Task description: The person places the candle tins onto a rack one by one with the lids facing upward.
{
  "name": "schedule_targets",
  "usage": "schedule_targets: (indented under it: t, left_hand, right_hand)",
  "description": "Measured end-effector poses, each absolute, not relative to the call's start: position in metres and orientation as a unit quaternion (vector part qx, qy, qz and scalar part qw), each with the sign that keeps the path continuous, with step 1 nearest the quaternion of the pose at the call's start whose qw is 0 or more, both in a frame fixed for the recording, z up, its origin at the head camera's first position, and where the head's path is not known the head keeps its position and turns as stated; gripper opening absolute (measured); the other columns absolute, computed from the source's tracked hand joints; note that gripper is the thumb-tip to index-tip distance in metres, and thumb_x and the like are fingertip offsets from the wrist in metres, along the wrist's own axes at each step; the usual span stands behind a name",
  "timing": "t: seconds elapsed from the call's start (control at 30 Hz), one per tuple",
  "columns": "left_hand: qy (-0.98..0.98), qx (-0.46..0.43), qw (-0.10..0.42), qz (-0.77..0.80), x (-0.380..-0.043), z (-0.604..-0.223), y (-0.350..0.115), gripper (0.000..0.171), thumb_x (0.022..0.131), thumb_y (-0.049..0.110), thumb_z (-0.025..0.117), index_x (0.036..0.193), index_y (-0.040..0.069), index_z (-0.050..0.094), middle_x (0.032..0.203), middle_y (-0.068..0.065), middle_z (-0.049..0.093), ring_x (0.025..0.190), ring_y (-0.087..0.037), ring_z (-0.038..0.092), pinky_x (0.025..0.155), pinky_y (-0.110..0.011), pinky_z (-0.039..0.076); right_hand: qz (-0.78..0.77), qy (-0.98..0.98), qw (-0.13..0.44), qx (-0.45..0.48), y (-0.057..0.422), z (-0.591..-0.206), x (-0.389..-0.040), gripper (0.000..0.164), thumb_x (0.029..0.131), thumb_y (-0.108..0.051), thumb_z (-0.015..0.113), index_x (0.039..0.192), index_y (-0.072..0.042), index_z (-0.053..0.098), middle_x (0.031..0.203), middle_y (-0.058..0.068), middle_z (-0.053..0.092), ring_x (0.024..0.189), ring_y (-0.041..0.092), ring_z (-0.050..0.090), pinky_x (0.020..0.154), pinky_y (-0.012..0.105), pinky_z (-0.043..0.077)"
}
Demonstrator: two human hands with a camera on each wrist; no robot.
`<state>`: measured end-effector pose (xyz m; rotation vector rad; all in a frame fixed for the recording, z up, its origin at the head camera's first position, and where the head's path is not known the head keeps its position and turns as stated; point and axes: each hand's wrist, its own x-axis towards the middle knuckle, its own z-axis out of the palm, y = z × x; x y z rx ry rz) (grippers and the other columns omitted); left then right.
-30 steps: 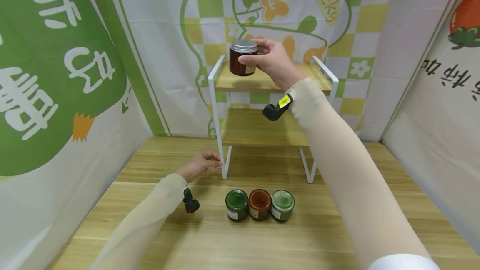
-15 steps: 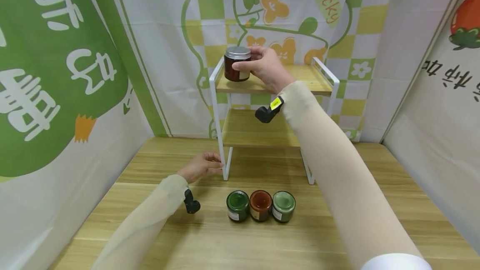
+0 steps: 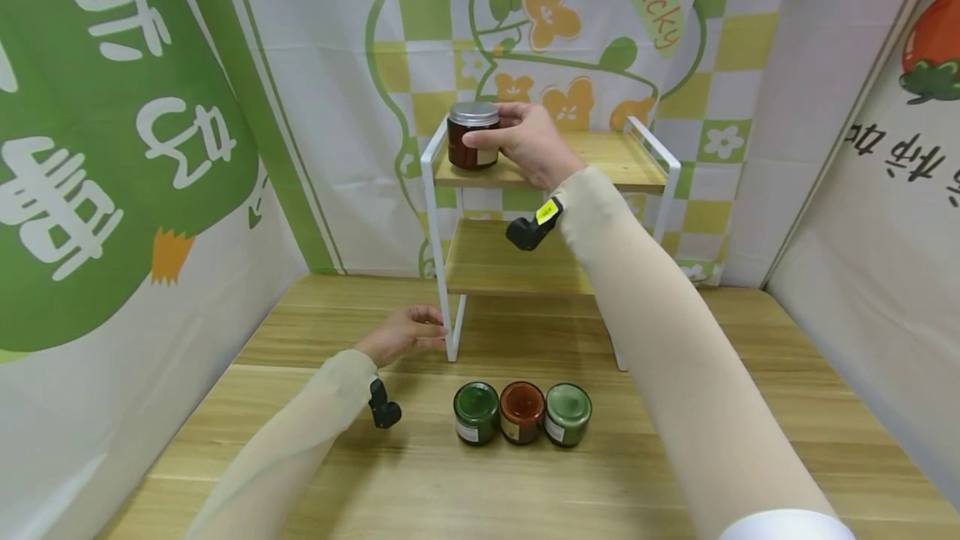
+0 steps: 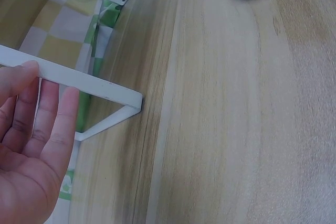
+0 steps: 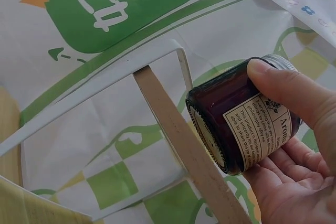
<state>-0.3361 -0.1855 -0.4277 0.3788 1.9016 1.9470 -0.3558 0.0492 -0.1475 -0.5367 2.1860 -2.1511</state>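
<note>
My right hand point(image 3: 534, 144) grips a dark red glass jar point(image 3: 465, 147) with a silver screw lid, thumb on one side and fingers on the other. In the right wrist view the jar point(image 5: 231, 119) shows a cream label starting "Arom", its base near the shelf board's edge point(image 5: 178, 135). The jar is upright at the left end of the rack's top shelf point(image 3: 592, 158) in the head view. Low at the rack's left side, my left hand point(image 3: 405, 333) pinches the white front leg point(image 4: 94, 85) between thumb and fingers.
On the table point(image 3: 360, 473) before the rack stand three jars side by side: a dark green jar point(image 3: 476, 411), a reddish-brown jar point(image 3: 522, 411) and a pale green jar point(image 3: 567, 412). The rack has a lower shelf point(image 3: 517, 261). Printed cloth point(image 3: 315, 107) encloses the back and sides.
My right hand has brought the red jar down and slightly left, toward the left end of the top shelf. The left hand stays at the rack's leg.
</note>
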Motion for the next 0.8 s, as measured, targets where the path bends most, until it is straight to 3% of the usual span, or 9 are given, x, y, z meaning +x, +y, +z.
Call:
schedule_targets:
  t: [0.23,0.5,0.8]
  left_hand:
    - [0.684,0.134,0.196,0.69,-0.3361,-0.4275,-0.186,0.012,0.094,-0.006,0.054,0.096,0.005,0.055,0.093,-0.002,0.06,0.099,-0.021,0.064,0.098,-0.038,0.055]
    - [0.682,0.132,0.194,0.693,-0.3362,-0.4272,-0.1856,0.012,0.094,-0.007,0.053,0.097,0.003,0.054,0.093,-0.002,0.06,0.094,-0.016,0.064,0.103,-0.044,0.05]
    - [0.68,0.134,0.194,0.694,-0.3347,-0.427,-0.1856,0.012,0.094,-0.007,0.055,0.095,0.005,0.056,0.093,-0.003,0.06,0.095,-0.017,0.064,0.096,-0.036,0.056]
  right_hand:
    - [-0.68,0.715,0.016,-0.161,0.0474,-0.1477,-0.3551,0.081,0.079,0.0,0.077,0.146,0.003,0.033,0.147,0.015,0.042,0.135,0.021,0.042,0.116,0.032,0.037]
    - [-0.679,0.715,0.021,-0.163,0.0454,-0.1487,-0.3542,0.077,0.08,0.0,0.077,0.145,0.002,0.036,0.144,0.014,0.046,0.132,0.02,0.045,0.114,0.032,0.039]
    - [-0.675,0.721,0.022,-0.156,0.0433,-0.1501,-0.3543,0.075,0.079,0.0,0.078,0.143,0.002,0.04,0.14,0.014,0.049,0.126,0.019,0.049,0.108,0.028,0.044]
